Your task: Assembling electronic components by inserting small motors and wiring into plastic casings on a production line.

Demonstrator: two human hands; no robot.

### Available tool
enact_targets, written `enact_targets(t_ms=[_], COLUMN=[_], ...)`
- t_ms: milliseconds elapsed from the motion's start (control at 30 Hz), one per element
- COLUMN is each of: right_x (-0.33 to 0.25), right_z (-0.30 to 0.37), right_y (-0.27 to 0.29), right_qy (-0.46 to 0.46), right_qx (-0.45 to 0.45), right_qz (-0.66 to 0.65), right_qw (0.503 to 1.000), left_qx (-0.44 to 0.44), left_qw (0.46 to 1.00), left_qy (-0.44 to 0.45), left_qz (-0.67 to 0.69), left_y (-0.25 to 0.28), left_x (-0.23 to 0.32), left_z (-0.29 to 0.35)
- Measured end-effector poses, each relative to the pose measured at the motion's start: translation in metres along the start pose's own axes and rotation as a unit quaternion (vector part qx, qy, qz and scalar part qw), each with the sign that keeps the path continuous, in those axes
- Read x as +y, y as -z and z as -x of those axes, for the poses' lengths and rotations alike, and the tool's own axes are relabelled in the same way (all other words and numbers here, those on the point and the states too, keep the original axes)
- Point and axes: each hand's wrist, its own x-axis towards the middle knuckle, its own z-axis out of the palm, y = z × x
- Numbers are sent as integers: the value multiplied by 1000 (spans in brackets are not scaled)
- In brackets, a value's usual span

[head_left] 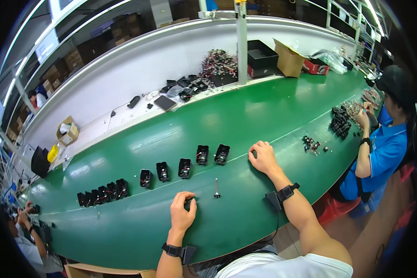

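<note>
My left hand (183,212) is closed low over the green table, its fingers curled toward the thumb. Something dark shows between them, too small to make out. My right hand (263,158) lies further right and farther off on the tabletop; its fingers are loosely bent, with a gap at the thumb and nothing visible in it. Between the hands sits a small black part with a thin upright wire (217,190), touched by neither. Beyond them stand spaced black open housings (184,168) with red wires inside. More black housings (102,193) are packed close together at the left.
A co-worker in a blue shirt (380,148) sits at the right, handling wires beside a pile of black parts (340,122). Small loose parts (312,145) lie nearer. On the back ledge are a wire heap (220,62), a black bin (262,55) and a cardboard box (288,58).
</note>
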Motion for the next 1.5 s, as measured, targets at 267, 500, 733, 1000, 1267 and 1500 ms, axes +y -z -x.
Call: enact_targets(t_ms=[267, 500, 733, 1000, 1267, 1500], right_x=[0, -13, -12, 11, 98, 85], right_z=[-1, -5, -2, -10, 0, -9], right_y=[3, 18, 9, 14, 60, 46], right_qy=[3, -26, -67, -61, -405, -223], right_qx=[31, 145, 54, 117, 173, 75], right_qz=[-28, -27, -56, 11, 348, 132], right_qw=[999, 989, 995, 991, 828, 963], left_qx=[-29, -44, -49, -38, -54, -50], left_qw=[999, 998, 997, 998, 995, 996], left_qy=[26, 46, 54, 50, 69, 61], left_qz=[-1, 15, 10, 23, 43, 46], left_y=[-3, -6, -1, -3, -6, -7], left_x=[6, -1, -10, -8, -13, -13], left_z=[-4, -3, -1, -1, 0, -5])
